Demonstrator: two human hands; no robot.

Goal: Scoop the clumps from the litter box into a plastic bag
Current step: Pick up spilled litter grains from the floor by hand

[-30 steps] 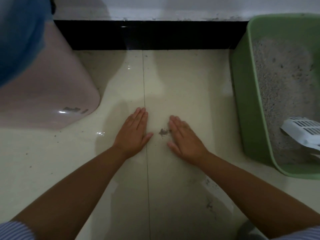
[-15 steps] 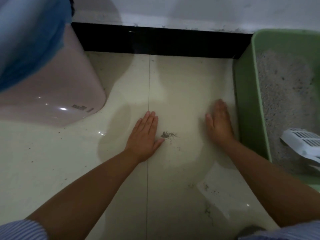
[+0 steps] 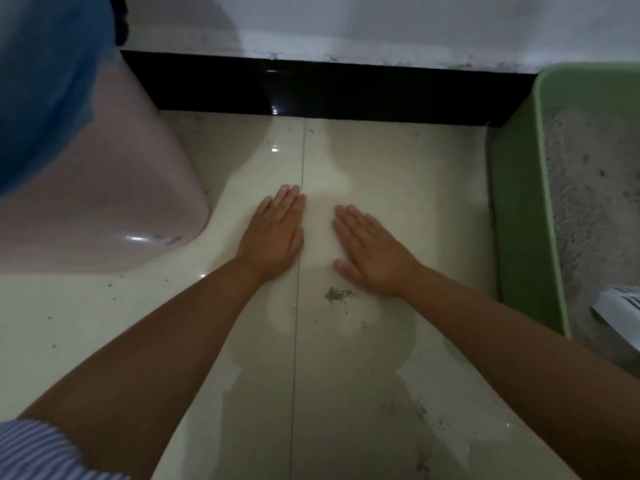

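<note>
Bare skin on glossy tile: both hands lie flat on the floor (image 3: 381, 161), fingers straight and together, holding nothing. The left hand (image 3: 273, 233) rests at about 11 o'clock from a small grey pile of spilt litter (image 3: 335, 294), and the right hand (image 3: 372, 252) sits at about 1 o'clock from it, its heel just beside the pile. Half a second ago the right hand was out by the green litter box (image 3: 519, 220), well apart from the left; it has since swung back in, so the two palms are again side by side, as they were a second ago. The pile, which then lay between the fingertips, now lies nearer the person than both hands.

This looks like sweeping stray grains together by palm, a tidy-up beside the main job, not the scooping itself. The litter box stands at 3 o'clock against the black skirting (image 3: 329, 88), litter inside, with the white scoop (image 3: 620, 306) resting in its near end, untouched. No plastic bag can be made out for certain. A pink bin (image 3: 114, 202) sits at 9 o'clock.
</note>
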